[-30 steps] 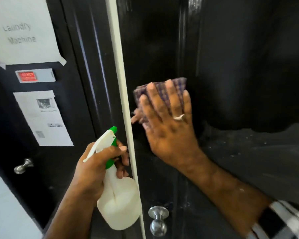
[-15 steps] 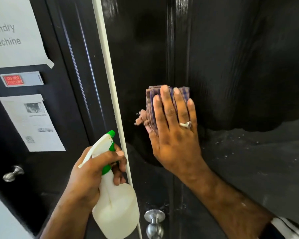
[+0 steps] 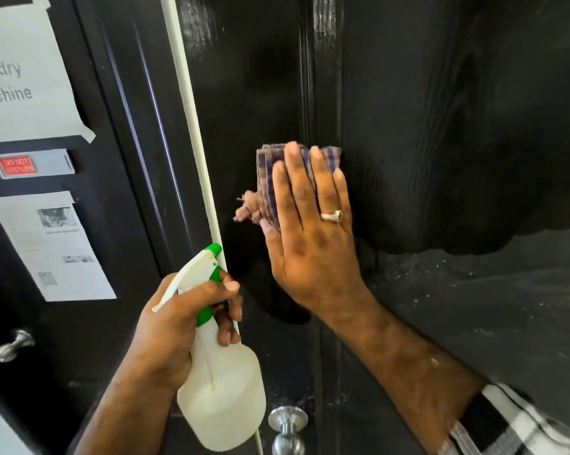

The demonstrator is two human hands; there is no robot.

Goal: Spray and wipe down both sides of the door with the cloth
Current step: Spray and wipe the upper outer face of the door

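Note:
A glossy black door (image 3: pixel 441 133) fills the right of the view, with a white edge strip (image 3: pixel 191 126) running down it. My right hand (image 3: pixel 313 234) lies flat with straight fingers, pressing a folded purple checked cloth (image 3: pixel 265 182) against the door panel. My left hand (image 3: pixel 181 326) grips the neck of a white spray bottle (image 3: pixel 222 395) with a green nozzle, held low beside the door edge. Fine droplets speckle the lower right of the door.
A silver door knob (image 3: pixel 286 428) sits below the bottle. To the left stands another black door with a taped paper sign (image 3: pixel 24 77), a red "do not disturb" plate (image 3: pixel 17 165), a printed sheet (image 3: pixel 53 244) and a lever handle (image 3: pixel 12 345).
My right hand has slid the cloth rightwards across the door, away from the white edge. The spray bottle stays in my left hand at about the same height.

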